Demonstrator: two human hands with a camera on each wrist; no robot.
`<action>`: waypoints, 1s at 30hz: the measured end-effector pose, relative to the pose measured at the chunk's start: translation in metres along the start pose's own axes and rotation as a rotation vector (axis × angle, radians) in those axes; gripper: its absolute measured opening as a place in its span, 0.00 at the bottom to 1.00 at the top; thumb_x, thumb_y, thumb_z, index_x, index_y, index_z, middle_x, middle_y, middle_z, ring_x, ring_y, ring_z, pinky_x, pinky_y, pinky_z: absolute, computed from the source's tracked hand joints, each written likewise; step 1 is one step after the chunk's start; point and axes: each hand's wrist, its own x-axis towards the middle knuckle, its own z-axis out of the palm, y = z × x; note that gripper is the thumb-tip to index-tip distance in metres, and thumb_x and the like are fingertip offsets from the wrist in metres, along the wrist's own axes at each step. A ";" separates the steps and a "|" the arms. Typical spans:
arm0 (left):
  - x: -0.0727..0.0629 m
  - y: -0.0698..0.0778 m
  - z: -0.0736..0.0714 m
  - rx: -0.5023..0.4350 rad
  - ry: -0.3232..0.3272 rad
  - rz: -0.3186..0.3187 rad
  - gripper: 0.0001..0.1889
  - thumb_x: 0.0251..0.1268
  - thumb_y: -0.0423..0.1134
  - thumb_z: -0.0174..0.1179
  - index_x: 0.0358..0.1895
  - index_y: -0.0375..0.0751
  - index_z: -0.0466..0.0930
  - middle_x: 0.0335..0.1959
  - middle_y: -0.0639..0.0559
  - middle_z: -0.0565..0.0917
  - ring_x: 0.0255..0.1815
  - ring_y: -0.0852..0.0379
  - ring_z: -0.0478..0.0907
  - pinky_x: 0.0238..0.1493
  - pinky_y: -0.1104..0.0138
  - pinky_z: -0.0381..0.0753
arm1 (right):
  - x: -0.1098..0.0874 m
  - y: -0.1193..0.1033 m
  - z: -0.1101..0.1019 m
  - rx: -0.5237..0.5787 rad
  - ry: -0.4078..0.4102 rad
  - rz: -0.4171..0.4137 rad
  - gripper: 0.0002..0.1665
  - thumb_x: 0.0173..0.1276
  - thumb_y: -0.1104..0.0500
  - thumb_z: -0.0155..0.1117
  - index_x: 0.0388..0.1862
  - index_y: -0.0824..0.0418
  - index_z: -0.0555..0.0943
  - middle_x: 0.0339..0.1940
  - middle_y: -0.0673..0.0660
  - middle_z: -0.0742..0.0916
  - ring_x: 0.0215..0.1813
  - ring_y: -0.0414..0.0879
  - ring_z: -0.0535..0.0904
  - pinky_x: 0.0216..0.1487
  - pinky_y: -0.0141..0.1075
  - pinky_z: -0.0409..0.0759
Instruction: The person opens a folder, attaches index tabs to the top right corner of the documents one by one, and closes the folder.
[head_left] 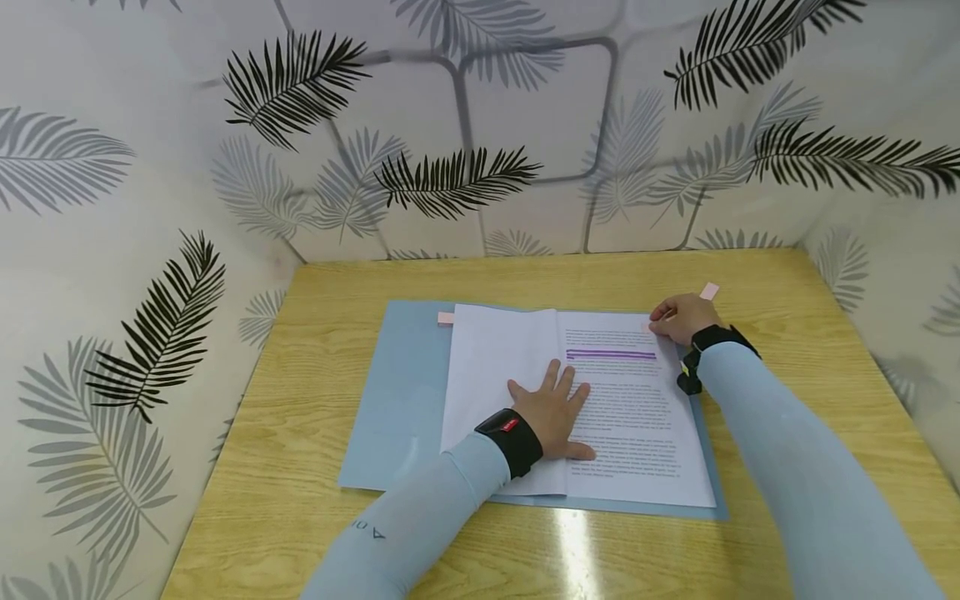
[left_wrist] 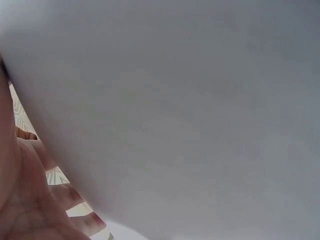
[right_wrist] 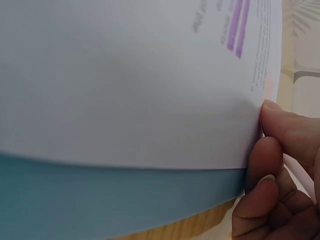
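Note:
A light blue folder (head_left: 408, 392) lies open on the wooden table, with white sheets in it. The right-hand printed page (head_left: 622, 433) bears purple highlighted lines (head_left: 611, 354). My left hand (head_left: 551, 412) rests with spread fingers across the fold between the blank left page (head_left: 491, 375) and the printed one. At the printed page's upper right edge, my right hand (head_left: 682, 318) pinches the paper between thumb (right_wrist: 287, 122) and curled forefinger. A pale pink tab (right_wrist: 268, 84) shows on the page just beyond the thumb. White paper fills most of the left wrist view.
Another pink tab (head_left: 446, 318) sticks out at the blank page's upper left. A pink strip (head_left: 708, 291) shows behind my right hand; whether it is held, I cannot tell. The wooden table (head_left: 315, 433) meets leaf-patterned walls (head_left: 525, 225) at the back and sides.

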 end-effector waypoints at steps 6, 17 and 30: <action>0.000 0.000 -0.002 0.007 0.000 0.001 0.54 0.46 0.83 0.46 0.77 0.62 0.47 0.78 0.51 0.48 0.78 0.46 0.40 0.53 0.33 0.66 | 0.002 -0.001 0.000 0.018 0.002 0.016 0.14 0.68 0.56 0.65 0.47 0.63 0.81 0.43 0.64 0.81 0.42 0.57 0.73 0.37 0.41 0.70; -0.002 -0.001 -0.003 -0.001 -0.003 0.007 0.54 0.46 0.82 0.46 0.77 0.61 0.47 0.78 0.51 0.48 0.78 0.46 0.40 0.53 0.33 0.67 | 0.010 0.002 0.004 -0.007 0.015 0.047 0.25 0.60 0.44 0.70 0.43 0.63 0.79 0.39 0.62 0.81 0.39 0.56 0.74 0.35 0.42 0.69; -0.003 -0.001 -0.005 -0.034 -0.017 -0.001 0.54 0.47 0.81 0.49 0.77 0.61 0.48 0.78 0.51 0.48 0.78 0.47 0.41 0.55 0.33 0.65 | 0.009 0.001 -0.001 -0.038 -0.091 0.021 0.31 0.58 0.46 0.73 0.51 0.63 0.75 0.52 0.67 0.79 0.47 0.59 0.73 0.45 0.47 0.73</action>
